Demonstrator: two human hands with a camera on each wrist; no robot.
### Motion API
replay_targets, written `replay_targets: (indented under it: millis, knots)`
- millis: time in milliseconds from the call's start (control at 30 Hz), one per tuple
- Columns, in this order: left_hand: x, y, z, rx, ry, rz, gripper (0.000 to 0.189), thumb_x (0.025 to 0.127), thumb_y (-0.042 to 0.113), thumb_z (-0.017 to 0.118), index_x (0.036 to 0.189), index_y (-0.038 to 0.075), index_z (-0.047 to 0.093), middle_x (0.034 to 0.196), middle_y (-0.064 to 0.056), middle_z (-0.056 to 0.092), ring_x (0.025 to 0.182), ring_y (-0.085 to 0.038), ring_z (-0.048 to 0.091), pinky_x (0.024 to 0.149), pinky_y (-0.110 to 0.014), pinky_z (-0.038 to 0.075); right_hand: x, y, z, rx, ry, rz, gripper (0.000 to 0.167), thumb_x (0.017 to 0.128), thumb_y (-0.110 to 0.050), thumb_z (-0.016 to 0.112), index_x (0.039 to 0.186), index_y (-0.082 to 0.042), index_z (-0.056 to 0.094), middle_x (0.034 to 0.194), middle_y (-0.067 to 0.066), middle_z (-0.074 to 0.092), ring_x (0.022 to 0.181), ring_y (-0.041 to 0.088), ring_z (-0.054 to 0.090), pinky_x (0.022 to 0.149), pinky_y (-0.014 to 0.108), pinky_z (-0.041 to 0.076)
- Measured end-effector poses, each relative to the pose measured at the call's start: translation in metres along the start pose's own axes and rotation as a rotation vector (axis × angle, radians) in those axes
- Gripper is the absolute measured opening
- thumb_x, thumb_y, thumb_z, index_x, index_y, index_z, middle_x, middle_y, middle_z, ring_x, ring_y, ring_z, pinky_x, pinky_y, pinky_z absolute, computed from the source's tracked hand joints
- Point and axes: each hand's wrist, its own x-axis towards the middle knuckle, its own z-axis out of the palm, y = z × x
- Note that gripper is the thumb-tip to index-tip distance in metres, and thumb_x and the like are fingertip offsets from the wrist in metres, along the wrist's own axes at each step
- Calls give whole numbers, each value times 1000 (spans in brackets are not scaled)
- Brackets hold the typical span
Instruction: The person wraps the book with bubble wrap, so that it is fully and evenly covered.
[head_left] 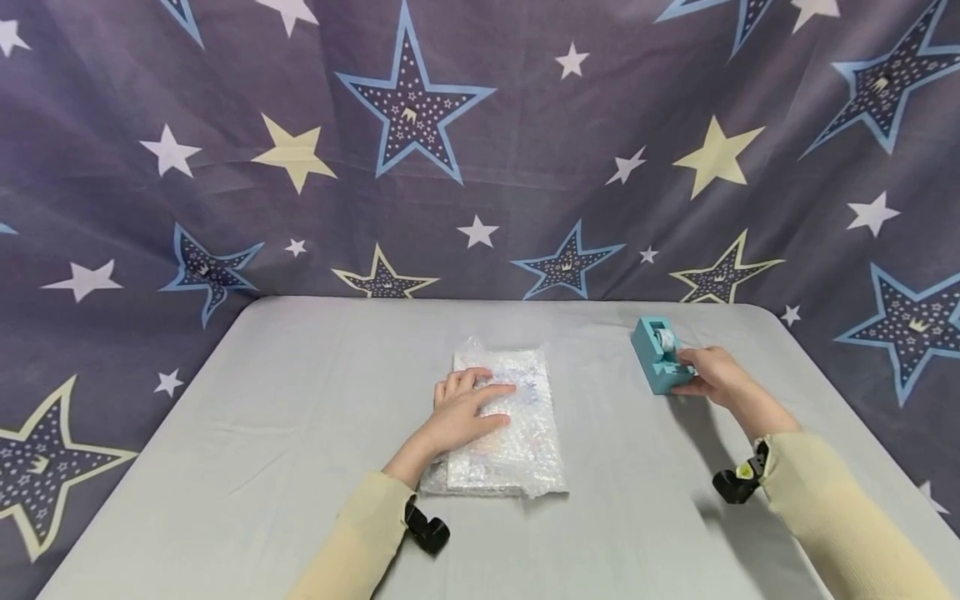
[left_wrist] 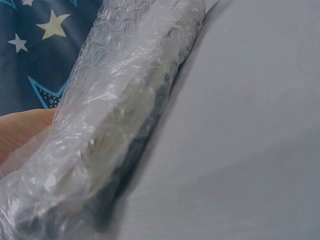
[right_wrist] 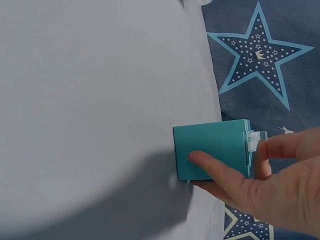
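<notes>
A flat, rectangular package (head_left: 525,442) in clear bubble wrap lies on the table in the head view. My left hand (head_left: 457,418) rests on its left half, fingers spread across the wrap. Up close in the left wrist view, the package (left_wrist: 115,110) shows a thick wrapped edge, and only a bit of the hand (left_wrist: 25,131) appears behind it. To the right, my right hand (head_left: 716,377) grips a teal tape dispenser (head_left: 651,357) with a clear roll in it. In the right wrist view, the thumb lies across the dispenser's (right_wrist: 215,142) flat face, and a fingertip touches the tape end (right_wrist: 258,137).
A pale grey cloth covers the table (head_left: 300,400). Behind and beside it hangs a dark curtain (head_left: 517,150) patterned with stars. Black wrist cameras sit at the left cuff (head_left: 427,525) and the right cuff (head_left: 738,482).
</notes>
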Motion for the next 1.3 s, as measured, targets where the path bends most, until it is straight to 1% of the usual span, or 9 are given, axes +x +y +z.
replay_targets:
  millis: [233, 567, 667, 767, 800, 867, 967, 1067, 1300]
  knots:
    - [1, 0, -2, -11, 0, 3, 45, 86, 46, 56, 129, 36, 49, 139, -4, 32, 123, -26, 22, 96, -45, 14, 1, 1, 1, 1, 17, 13, 64, 94, -18, 31, 136, 19, 0, 131, 32, 21, 94, 22, 51, 92, 39, 44]
    - [1, 1, -3, -9, -1, 6, 45, 85, 46, 57, 129, 36, 50, 139, -4, 32, 124, -26, 21, 96, -45, 14, -3, -3, -1, 161, -14, 43, 59, 94, -15, 36, 138, 14, 8, 114, 20, 30, 78, 16, 56, 82, 33, 50]
    - [1, 0, -3, -5, -3, 3, 45, 85, 46, 57, 129, 36, 49, 139, -3, 32, 124, -26, 21, 95, -45, 15, -5, -8, 1, 128, 6, 44, 61, 95, -15, 35, 139, 15, 4, 130, 33, 22, 99, 31, 55, 86, 34, 48]
    - [2, 0, -2, 2, -2, 2, 45, 85, 47, 57, 129, 37, 49, 139, -3, 32, 124, -26, 21, 95, -45, 15, -6, -13, 3, 80, 36, 53, 65, 95, -15, 33, 139, 14, -5, 144, 33, 2, 128, 41, 29, 92, 38, 44]
    - [2, 0, -2, 3, -3, 2, 45, 85, 47, 56, 129, 37, 49, 139, -3, 32, 124, -26, 21, 95, -45, 15, -6, -15, 4, 74, 39, 56, 67, 95, -15, 33, 138, 13, -10, 146, 31, -4, 133, 41, 16, 93, 39, 42]
    - [2, 0, -1, 6, -1, 2, 45, 85, 47, 56, 129, 37, 49, 139, -2, 32, 123, -26, 21, 94, -45, 15, -6, -16, 4, 94, 42, 62, 69, 94, -13, 33, 138, 12, -14, 146, 31, -5, 134, 41, 8, 95, 41, 39]
    - [2, 0, -1, 3, -1, 3, 46, 85, 47, 56, 129, 37, 49, 139, -2, 32, 123, -26, 21, 94, -45, 15, -6, -13, 4, 134, 60, 63, 68, 93, -11, 34, 138, 13, -10, 136, 36, 14, 132, 40, 16, 94, 41, 40]
    - [2, 1, 0, 0, -1, 6, 45, 85, 47, 56, 129, 37, 49, 139, -2, 32, 123, -26, 21, 95, -45, 15, -5, -9, 4, 171, 76, 66, 67, 92, -11, 36, 139, 14, -5, 121, 26, 27, 123, 37, 28, 91, 40, 43]
    - [1, 1, 0, -8, 6, 8, 46, 85, 47, 57, 129, 36, 50, 138, -3, 33, 123, -27, 22, 94, -45, 15, -5, -6, 5, 201, 87, 57, 61, 92, -12, 39, 137, 15, 9, 118, 22, 28, 111, 32, 35, 91, 41, 43]
